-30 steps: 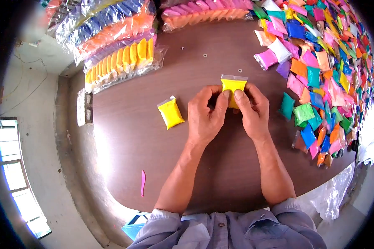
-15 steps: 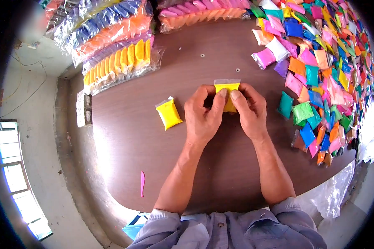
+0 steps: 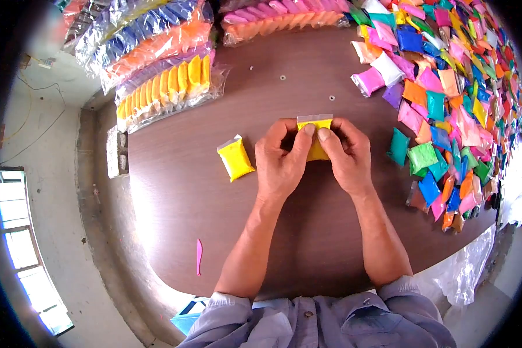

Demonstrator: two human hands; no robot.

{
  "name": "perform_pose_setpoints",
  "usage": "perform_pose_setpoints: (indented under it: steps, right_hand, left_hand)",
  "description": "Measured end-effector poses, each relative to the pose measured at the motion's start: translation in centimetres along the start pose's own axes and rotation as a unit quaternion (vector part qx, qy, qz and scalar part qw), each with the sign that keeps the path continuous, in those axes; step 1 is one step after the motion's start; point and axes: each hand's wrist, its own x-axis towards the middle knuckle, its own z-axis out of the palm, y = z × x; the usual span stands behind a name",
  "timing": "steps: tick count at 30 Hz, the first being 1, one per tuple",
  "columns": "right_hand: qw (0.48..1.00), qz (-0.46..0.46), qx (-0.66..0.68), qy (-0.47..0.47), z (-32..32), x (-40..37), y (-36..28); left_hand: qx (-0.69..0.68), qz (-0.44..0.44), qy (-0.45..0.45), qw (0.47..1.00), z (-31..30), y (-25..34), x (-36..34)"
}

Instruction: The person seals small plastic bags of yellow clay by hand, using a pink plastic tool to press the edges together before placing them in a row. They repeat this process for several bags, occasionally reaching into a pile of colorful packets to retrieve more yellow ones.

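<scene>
Between my two hands is a small clear packet of yellow clay-like material (image 3: 317, 153), its clear sealed strip pointing away from me. My left hand (image 3: 281, 156) grips its left side, thumb pressed on the front face and fingers behind. On the right side my right hand (image 3: 349, 153) pinches it the same way, the two thumbs nearly touching. Both hands hold it just over the brown table (image 3: 307, 232); the fingertips behind the packet are hidden. A second yellow packet (image 3: 236, 159) lies flat to the left of my left hand.
A large heap of small packets in many colours (image 3: 441, 116) covers the right side. Clear bags of yellow-orange packets (image 3: 171, 87) and of pink and orange packets (image 3: 284, 20) line the back. A pink plastic tool (image 3: 199, 257) lies front left; a blue bin (image 3: 188, 316) stands below the edge.
My hands and the packet between them have shifted very slightly left and toward me. My thumbs remain pressed on its face. Everything else looks the same.
</scene>
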Motion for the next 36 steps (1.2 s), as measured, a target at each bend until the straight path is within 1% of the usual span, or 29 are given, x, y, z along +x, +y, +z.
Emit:
perform_pose_setpoints:
  steps: [2,3,5,7,9,10,11,12,13,14,15,18,21,23,24,26,27,28,29,30,32,33,34,35,36]
  right_hand:
    - [1.000,-0.002,-0.003,0.005,-0.1,-0.1,0.1]
    - [1.000,-0.003,-0.005,0.010,-0.2,-0.1,0.2]
    - [0.999,-0.019,-0.022,0.024,-0.1,-0.1,0.1]
    - [0.998,-0.034,-0.039,0.037,-0.1,0.0,0.1]
    - [0.997,0.001,0.042,0.059,-0.3,0.1,0.2]
    - [0.997,0.001,0.042,0.059,-0.3,0.2,0.4]
    - [0.998,-0.010,0.015,0.052,-0.3,0.3,0.7]
    - [0.999,-0.021,-0.012,0.046,-0.3,0.3,0.8]
    - [0.999,-0.021,-0.012,0.046,-0.3,0.3,0.6]
    - [1.000,-0.005,-0.017,0.026,-0.4,0.2,0.2]
    - [1.000,0.011,-0.021,0.006,-0.4,0.1,-0.2]
    - [1.000,0.005,-0.019,-0.015,-0.3,0.2,-0.9]
    - [1.000,0.013,-0.004,0.006,-0.7,0.2,-0.5]
    - [1.000,0.012,-0.010,0.015,-0.9,0.4,0.1]
    - [1.000,0.010,-0.017,0.023,-0.9,0.4,0.2]
    - [0.999,0.008,-0.019,0.029,-0.8,0.4,0.1]
    - [0.999,0.005,-0.021,0.036,-0.7,0.4,0.0]
    - [0.999,0.005,-0.021,0.035,-0.6,0.4,0.0]
    - [0.999,0.008,-0.006,0.032,-0.5,0.4,-0.1]
    - [0.999,0.011,0.009,0.029,-0.4,0.4,-0.1]
    - [1.000,0.020,0.015,0.019,-0.4,0.4,-0.3]
    - [0.999,0.028,0.022,0.010,-0.4,0.3,-0.4]
    - [0.999,0.028,0.022,0.010,-0.4,0.3,-0.3]
    - [1.000,0.018,-0.004,0.007,-0.3,0.4,-0.1]
    - [1.000,0.008,-0.030,0.004,-0.3,0.4,0.0]
  left_hand:
    - [0.010,0.044,0.017,0.999,0.3,-0.1,0.0]
    - [0.010,0.044,0.017,0.999,0.2,0.0,0.0]
    - [-0.014,-0.041,-0.008,0.999,0.0,0.2,0.0]
    - [-0.037,-0.041,-0.010,0.998,0.5,0.1,-0.1]
    - [-0.059,-0.042,-0.011,0.997,0.5,0.3,-0.1]
    - [-0.019,-0.038,-0.031,0.999,0.1,0.6,0.0]
    - [0.021,-0.034,-0.050,0.998,-0.1,0.8,0.1]
    - [0.021,-0.034,-0.050,0.998,-0.2,0.4,0.1]
    - [0.041,-0.015,-0.043,0.998,-0.3,-0.4,0.1]
    - [0.061,0.005,-0.035,0.998,-0.3,-0.8,0.2]
    - [0.061,0.005,-0.035,0.998,-0.3,-0.8,0.1]
    - [0.061,0.028,-0.010,0.998,-0.1,-0.8,0.1]
    - [0.054,0.026,-0.029,0.998,0.1,-0.5,0.0]
    - [-0.030,-0.024,-0.047,0.998,0.4,0.2,-0.2]
    - [-0.030,-0.024,-0.048,0.998,0.4,0.5,-0.2]
    - [-0.001,-0.052,-0.074,0.996,0.2,0.9,-0.1]
    - [-0.001,-0.052,-0.074,0.996,0.2,0.4,-0.1]
    - [0.005,-0.033,-0.067,0.997,0.1,-0.4,0.0]
    - [0.010,-0.013,-0.061,0.998,0.0,-0.8,0.0]
    - [0.010,-0.014,-0.060,0.998,0.0,-0.9,0.1]
    - [0.052,0.056,-0.031,0.997,-0.1,-1.0,0.1]
    - [0.052,0.056,-0.031,0.997,-0.1,-0.8,0.1]
    - [0.036,0.025,-0.020,0.999,-0.1,-0.6,0.1]
    - [0.019,-0.005,-0.010,1.000,0.0,-0.4,0.1]
    - [0.019,-0.005,-0.011,1.000,-0.1,-0.2,0.1]
